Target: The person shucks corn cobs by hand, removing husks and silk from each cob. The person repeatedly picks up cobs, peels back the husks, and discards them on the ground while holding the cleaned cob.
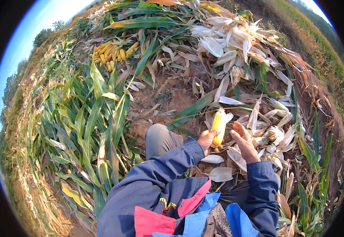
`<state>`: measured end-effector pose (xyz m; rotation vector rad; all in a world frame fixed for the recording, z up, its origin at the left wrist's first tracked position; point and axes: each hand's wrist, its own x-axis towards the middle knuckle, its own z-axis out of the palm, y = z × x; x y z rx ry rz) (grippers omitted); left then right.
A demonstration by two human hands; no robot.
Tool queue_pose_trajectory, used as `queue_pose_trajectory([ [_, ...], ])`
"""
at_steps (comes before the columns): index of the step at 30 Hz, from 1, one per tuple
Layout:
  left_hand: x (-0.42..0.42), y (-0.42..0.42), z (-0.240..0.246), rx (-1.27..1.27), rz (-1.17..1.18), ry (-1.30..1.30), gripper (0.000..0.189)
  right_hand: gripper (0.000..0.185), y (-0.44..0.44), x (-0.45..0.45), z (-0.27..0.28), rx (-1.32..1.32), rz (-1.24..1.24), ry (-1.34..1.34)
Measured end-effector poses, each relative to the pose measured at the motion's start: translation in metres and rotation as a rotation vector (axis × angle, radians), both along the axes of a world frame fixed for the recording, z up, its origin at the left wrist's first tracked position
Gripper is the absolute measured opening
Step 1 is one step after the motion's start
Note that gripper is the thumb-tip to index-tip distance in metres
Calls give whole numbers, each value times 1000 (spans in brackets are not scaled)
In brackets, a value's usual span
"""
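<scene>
A bare yellow corn cob (218, 126) is held near its lower end in my left hand (208, 139), with its silk-tipped end pointing away from me. My right hand (244, 142) is just to the right of the cob, apart from it, its fingers extended and nothing in them. Loose pale husks (213, 159) lie on the soil below my left hand. More dry husks (274, 134) are heaped to the right of my right hand.
Several husked corn cobs (112, 52) lie in a pile at the far left. Green corn stalks and leaves (86, 124) cover the ground at my left. A large heap of dry husks (234, 41) is ahead on the right. Reddish-brown soil (175, 97) shows between, beyond my bent knee (160, 139).
</scene>
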<state>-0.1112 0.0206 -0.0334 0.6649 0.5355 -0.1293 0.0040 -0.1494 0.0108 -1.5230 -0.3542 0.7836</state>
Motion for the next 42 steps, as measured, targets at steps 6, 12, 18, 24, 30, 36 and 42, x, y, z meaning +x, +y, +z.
queue_pose_trajectory([
  [6, 56, 271, 183, 265, 1088, -344, 65, 48, -19, 7, 6, 51, -126, 59],
  [12, 33, 290, 202, 720, 421, -612, 55, 42, -16, 23, -19, -47, -220, 42],
  [18, 24, 139, 102, 759, -68, -181, 25, 38, -24, 38, -95, -312, -210, -143],
  [24, 27, 81, 64, 1357, -479, -303, 30, 35, -67, 52, -192, -665, -345, -63],
  [30, 24, 76, 76, 1602, -573, -303, 31, 35, -85, 27, -246, -1026, -382, -20],
  [36, 30, 78, 90, 1587, -499, -266, 30, 36, -84, 35, -253, -947, -558, -139],
  [42, 41, 72, 90, 1542, -494, -251, 31, 40, -89, 56, -245, -1104, -562, -346],
])
